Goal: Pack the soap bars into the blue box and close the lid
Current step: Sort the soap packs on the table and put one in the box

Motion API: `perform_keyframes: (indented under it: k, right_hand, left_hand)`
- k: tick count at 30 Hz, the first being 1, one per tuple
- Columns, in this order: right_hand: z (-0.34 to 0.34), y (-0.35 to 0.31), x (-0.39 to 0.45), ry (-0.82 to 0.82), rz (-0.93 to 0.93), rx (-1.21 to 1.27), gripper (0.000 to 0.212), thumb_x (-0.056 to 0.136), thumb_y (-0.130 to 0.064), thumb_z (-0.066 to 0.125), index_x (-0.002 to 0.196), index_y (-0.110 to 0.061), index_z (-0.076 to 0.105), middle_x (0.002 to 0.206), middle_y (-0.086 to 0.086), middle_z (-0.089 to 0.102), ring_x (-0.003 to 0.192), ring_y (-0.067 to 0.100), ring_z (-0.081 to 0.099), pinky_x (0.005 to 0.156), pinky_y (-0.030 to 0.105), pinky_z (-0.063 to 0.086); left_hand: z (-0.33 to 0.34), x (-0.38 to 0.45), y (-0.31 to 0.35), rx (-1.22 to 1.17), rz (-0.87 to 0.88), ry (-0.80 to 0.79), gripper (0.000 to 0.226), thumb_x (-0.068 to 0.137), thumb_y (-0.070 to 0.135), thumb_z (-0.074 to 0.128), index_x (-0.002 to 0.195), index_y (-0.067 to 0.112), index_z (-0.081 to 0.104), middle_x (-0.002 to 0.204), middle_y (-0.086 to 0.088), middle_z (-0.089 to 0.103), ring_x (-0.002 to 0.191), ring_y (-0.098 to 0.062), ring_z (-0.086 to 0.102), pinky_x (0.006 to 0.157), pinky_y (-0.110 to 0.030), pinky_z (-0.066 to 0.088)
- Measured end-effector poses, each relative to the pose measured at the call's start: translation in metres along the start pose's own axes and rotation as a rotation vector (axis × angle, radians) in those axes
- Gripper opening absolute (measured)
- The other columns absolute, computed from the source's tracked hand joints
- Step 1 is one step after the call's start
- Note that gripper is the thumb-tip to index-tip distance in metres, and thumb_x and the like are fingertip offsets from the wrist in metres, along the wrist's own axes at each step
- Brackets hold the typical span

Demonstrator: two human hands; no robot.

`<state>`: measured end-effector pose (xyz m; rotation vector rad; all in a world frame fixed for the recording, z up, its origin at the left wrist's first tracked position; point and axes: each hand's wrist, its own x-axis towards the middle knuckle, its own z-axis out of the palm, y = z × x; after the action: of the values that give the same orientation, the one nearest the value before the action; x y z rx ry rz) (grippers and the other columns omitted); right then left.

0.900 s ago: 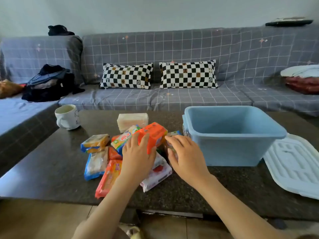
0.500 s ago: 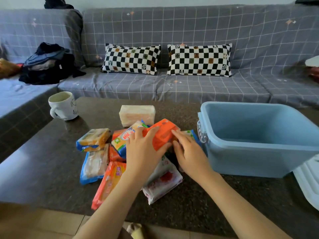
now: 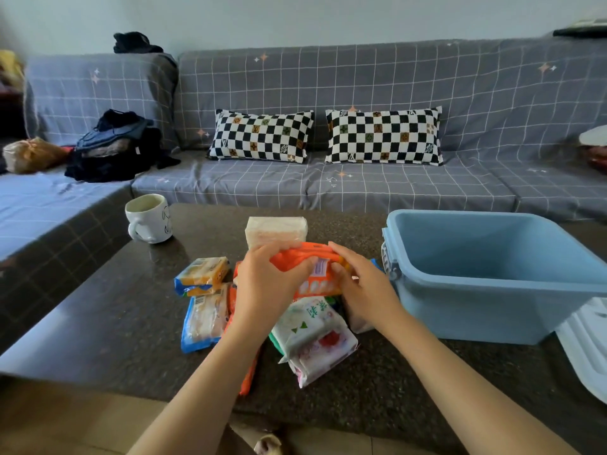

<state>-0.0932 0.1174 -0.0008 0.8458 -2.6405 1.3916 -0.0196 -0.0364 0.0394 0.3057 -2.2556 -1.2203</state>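
Both hands closed on orange soap pack [image 3: 312, 267]: left hand [image 3: 266, 287] at its left end, right hand [image 3: 364, 290] at its right, likely to steady a stack for one carry. Raised above the soap pile [image 3: 262, 310], just left of blue box [image 3: 492, 274]. Box looks empty, white lid [image 3: 588, 346] off at its right. Versus 0.5 s ago: pack higher, turned barcode-up, right hand now gripping it.

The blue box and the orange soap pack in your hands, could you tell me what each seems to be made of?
The blue box looks like moulded plastic with a smooth, slightly matte finish: even colour, rounded rim, soft sheen. The orange soap pack, held between the left hand and the right hand, appears to be glossy printed film wrap, judging by its shine; what it wraps cannot be seen.
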Motion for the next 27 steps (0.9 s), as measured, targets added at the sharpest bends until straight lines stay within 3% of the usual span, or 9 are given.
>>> perform_keyframes:
  k: [2, 4, 9, 11, 13, 16, 19, 24, 27]
  right_hand:
    - [-0.007, -0.016, -0.001, 0.03, -0.009, 0.08, 0.056, 0.087, -0.051, 0.041, 0.139, -0.029, 0.039, 0.126, -0.013, 0.052, 0.097, -0.011, 0.052, 0.073, -0.007, 0.034]
    - [-0.017, -0.029, -0.001, 0.086, 0.003, 0.135, 0.057, 0.087, -0.051, 0.044, 0.139, -0.029, 0.038, 0.12, -0.017, 0.051, 0.097, -0.006, 0.052, 0.069, -0.006, 0.036]
    - [-0.057, -0.047, 0.0, 0.211, 0.111, 0.25, 0.069, 0.077, -0.06, 0.053, 0.136, -0.028, 0.039, 0.118, -0.01, 0.055, 0.109, 0.007, 0.054, 0.09, 0.026, 0.046]
    - [-0.078, -0.047, -0.002, 0.23, 0.151, 0.284, 0.073, 0.067, -0.068, 0.053, 0.127, -0.027, 0.048, 0.12, -0.008, 0.059, 0.11, 0.012, 0.058, 0.093, 0.034, 0.048]
    - [-0.098, -0.042, -0.004, 0.231, 0.184, 0.297, 0.065, 0.063, -0.071, 0.051, 0.113, -0.03, 0.055, 0.116, -0.004, 0.064, 0.105, 0.015, 0.062, 0.092, 0.037, 0.05]
    - [-0.127, -0.026, -0.005, 0.186, 0.238, 0.393, 0.049, 0.061, -0.069, 0.054, 0.098, -0.037, 0.056, 0.112, -0.002, 0.066, 0.1, 0.014, 0.063, 0.089, 0.037, 0.051]
    - [-0.151, -0.003, -0.002, 0.088, 0.314, 0.621, 0.054, 0.064, -0.057, 0.062, 0.112, -0.032, 0.056, 0.109, 0.004, 0.068, 0.101, 0.02, 0.066, 0.087, 0.039, 0.054]
    - [-0.184, 0.031, 0.006, 0.093, 0.372, 0.727, 0.04, 0.067, -0.041, 0.067, 0.104, -0.028, 0.056, 0.096, 0.003, 0.07, 0.086, 0.02, 0.069, 0.072, 0.035, 0.057]
    - [-0.195, 0.048, 0.013, 0.117, 0.482, 0.74, 0.033, 0.074, -0.035, 0.067, 0.104, -0.025, 0.056, 0.1, 0.007, 0.069, 0.088, 0.023, 0.067, 0.069, 0.038, 0.057]
  left_hand:
    - [-0.012, 0.0, 0.014, -0.071, -0.02, 0.006, 0.021, 0.066, 0.04, 0.078, 0.086, 0.038, 0.071, 0.081, 0.014, 0.07, 0.074, 0.001, 0.065, 0.068, -0.021, 0.055]
    - [-0.021, 0.003, 0.028, -0.15, -0.031, 0.011, 0.017, 0.066, 0.038, 0.079, 0.081, 0.038, 0.072, 0.077, 0.014, 0.073, 0.072, 0.0, 0.068, 0.069, -0.027, 0.058]
    - [-0.025, 0.014, 0.065, -0.327, -0.036, -0.06, 0.021, 0.068, 0.034, 0.08, 0.087, 0.03, 0.073, 0.076, 0.008, 0.075, 0.069, -0.006, 0.072, 0.056, -0.019, 0.056]
    - [-0.015, 0.019, 0.078, -0.398, -0.068, -0.113, 0.026, 0.068, 0.035, 0.08, 0.092, 0.026, 0.074, 0.082, 0.001, 0.076, 0.072, -0.013, 0.073, 0.059, -0.025, 0.057]
    - [-0.001, 0.025, 0.088, -0.457, -0.112, -0.17, 0.03, 0.068, 0.035, 0.079, 0.095, 0.023, 0.074, 0.086, -0.004, 0.076, 0.074, -0.019, 0.074, 0.063, -0.033, 0.059]
    - [0.028, 0.035, 0.097, -0.531, -0.177, -0.254, 0.024, 0.071, 0.032, 0.078, 0.092, 0.022, 0.072, 0.08, -0.002, 0.077, 0.071, -0.018, 0.074, 0.06, -0.03, 0.059]
    - [0.061, 0.044, 0.101, -0.59, -0.234, -0.352, 0.024, 0.073, 0.029, 0.076, 0.094, 0.018, 0.071, 0.079, -0.002, 0.077, 0.072, -0.019, 0.074, 0.058, -0.026, 0.057]
    - [0.111, 0.059, 0.098, -0.514, -0.176, -0.463, 0.02, 0.08, 0.038, 0.068, 0.093, 0.024, 0.069, 0.082, 0.003, 0.076, 0.075, -0.012, 0.073, 0.062, -0.022, 0.056]
    - [0.136, 0.068, 0.091, -0.262, -0.006, -0.412, 0.028, 0.084, 0.052, 0.056, 0.094, 0.03, 0.069, 0.076, 0.012, 0.074, 0.073, -0.005, 0.07, 0.06, -0.013, 0.051]
